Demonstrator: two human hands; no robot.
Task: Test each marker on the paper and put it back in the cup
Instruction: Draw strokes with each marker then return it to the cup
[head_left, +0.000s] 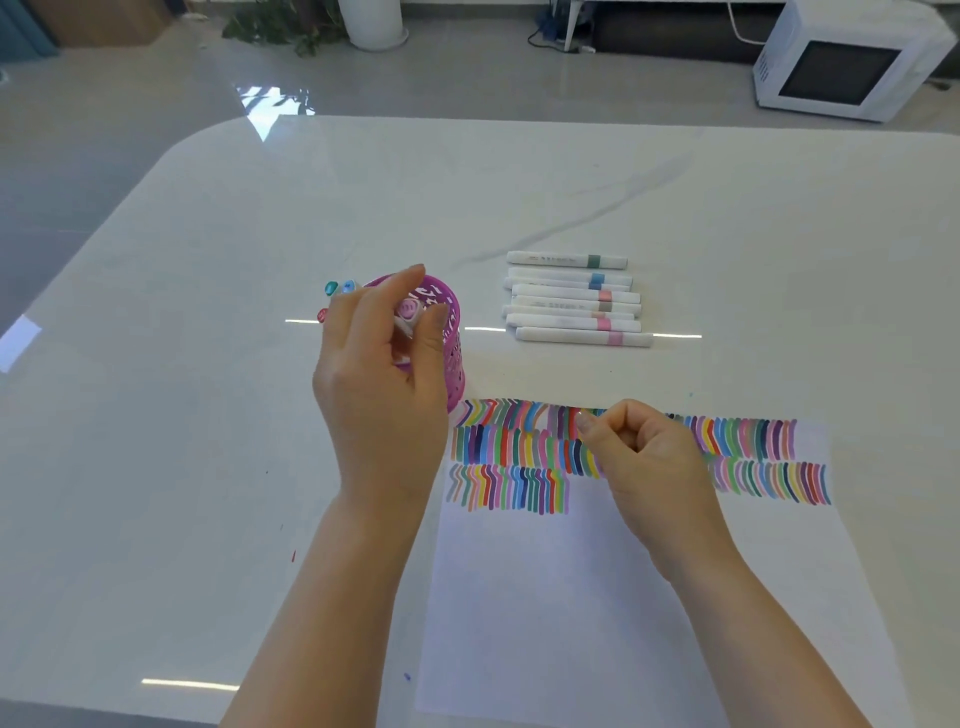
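A pink mesh cup (451, 332) stands on the white table, left of centre, with a few marker caps (338, 289) showing behind my left hand. My left hand (382, 379) is over the cup, pinching a white marker with a pink cap end (407, 313) at the cup's mouth. My right hand (641, 457) rests on the paper (561, 597), fingers curled with nothing visible in them. The paper carries three rows of coloured test strokes (511, 488) across its top. Several white markers (574, 301) lie side by side beyond the paper.
The table's rounded far-left corner (218, 135) drops to a glossy grey floor. A white microwave (847, 62) sits on the floor at the far right, a white plant pot (374, 23) at the back. Small ink spots (407, 676) mark the tabletop.
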